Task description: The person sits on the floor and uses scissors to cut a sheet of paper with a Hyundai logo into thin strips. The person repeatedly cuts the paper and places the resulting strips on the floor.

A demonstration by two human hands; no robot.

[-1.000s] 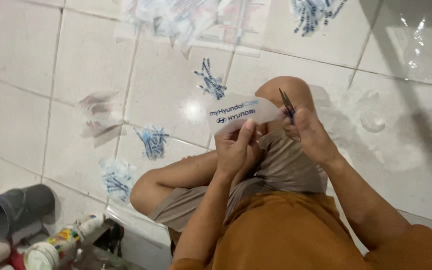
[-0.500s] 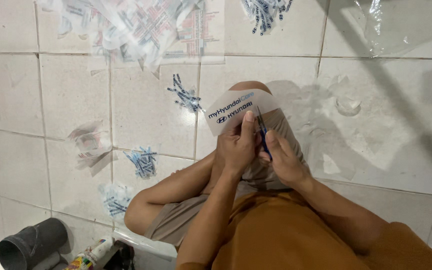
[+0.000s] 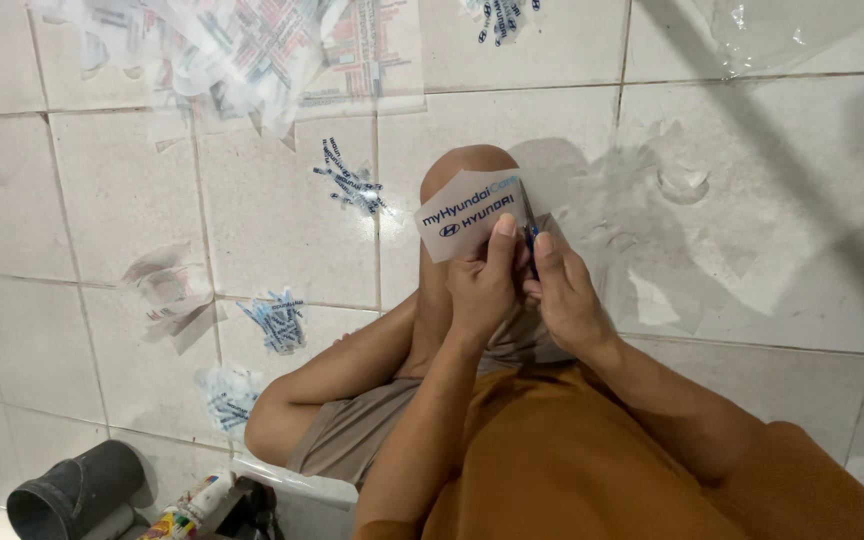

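1. Left hand (image 3: 482, 290) pinches a pale grey translucent printed sticker sheet (image 3: 467, 213) by its lower edge, above the raised knee.
2. Right hand (image 3: 564, 295) is closed around a small dark blue tool (image 3: 531, 237) at the sheet's right edge.
3. White tiled floor (image 3: 102, 180) carries blue printed sticker scraps (image 3: 274, 318) at 9 o'clock and clear plastic sheets (image 3: 252, 50) at 11 o'clock.
4. Grey plastic pipe (image 3: 72, 490) lies at 7 o'clock.

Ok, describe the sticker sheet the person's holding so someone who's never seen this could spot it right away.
Start at the raised knee in the middle of the white tiled floor. Just over it, the left hand pinches a pale translucent sticker sheet with dark and blue lettering. Unlike the printed scraps lying flat on the tiles, it is held up in the air.
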